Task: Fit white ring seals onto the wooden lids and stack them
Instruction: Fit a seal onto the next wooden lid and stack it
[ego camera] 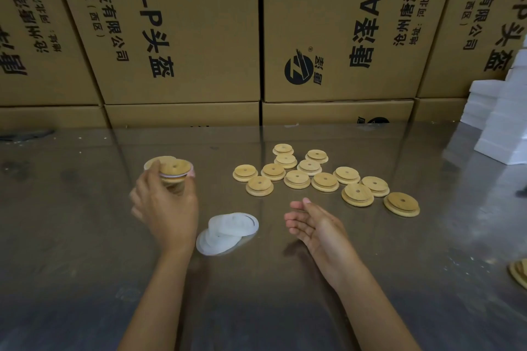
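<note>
My left hand [165,208] grips a wooden lid [175,169] with a white ring seal around it, on top of a short stack of lids at the left of the table; the hand hides most of the stack. A loose pile of white ring seals [228,232] lies between my hands. Several bare wooden lids [325,179], each with a small centre hole, are scattered to the right of the middle. My right hand [312,225] hovers just above the table, palm turned inward, fingers relaxed and holding nothing.
The table [85,251] is a shiny grey metal surface. Printed cardboard boxes [182,37] form a wall along its far edge. White foam blocks [502,122] are stacked at the far right. More wooden lids [520,271] show at the right edge.
</note>
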Motion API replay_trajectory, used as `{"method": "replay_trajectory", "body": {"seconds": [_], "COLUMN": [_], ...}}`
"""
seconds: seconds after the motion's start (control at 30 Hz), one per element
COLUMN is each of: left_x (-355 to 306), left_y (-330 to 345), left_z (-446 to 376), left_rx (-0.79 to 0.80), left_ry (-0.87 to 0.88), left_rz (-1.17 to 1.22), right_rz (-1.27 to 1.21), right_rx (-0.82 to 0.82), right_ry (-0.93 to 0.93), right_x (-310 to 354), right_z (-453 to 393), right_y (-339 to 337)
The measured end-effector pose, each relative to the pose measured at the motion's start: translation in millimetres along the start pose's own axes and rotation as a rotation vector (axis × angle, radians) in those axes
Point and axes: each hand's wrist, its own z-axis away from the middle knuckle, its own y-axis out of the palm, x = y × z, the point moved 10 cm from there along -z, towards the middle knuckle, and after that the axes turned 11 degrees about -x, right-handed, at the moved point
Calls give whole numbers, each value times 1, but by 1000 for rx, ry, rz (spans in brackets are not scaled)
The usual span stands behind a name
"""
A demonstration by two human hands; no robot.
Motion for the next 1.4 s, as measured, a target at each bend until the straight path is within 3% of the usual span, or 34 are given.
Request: {"method": "replay_trajectory", "body": {"seconds": [0.17, 0.5, 0.63, 0.87, 1.27, 1.4], "left_x": [19, 47, 31, -27, -77, -74], "left_y": [-5, 11, 3, 11, 60, 73], "left_z": [-4, -12, -13, 15, 117, 150], "left_rx": [-59, 57, 27, 92, 644, 856], "left_ry": [-130, -171, -84, 230, 444, 466], "left_rz": [-32, 56, 6, -6, 240, 215], "right_rz": [8, 20, 13, 8, 12, 288], "right_rx": [-2, -14, -12, -11, 1, -201], "right_ry": [4, -1, 1, -5, -38, -382], "right_x": [-1, -1, -1, -1, 3, 38], "right_z": [-2, -1, -1, -2, -2, -7], "right_y": [-1, -1, -1, -1, 1, -26]}}
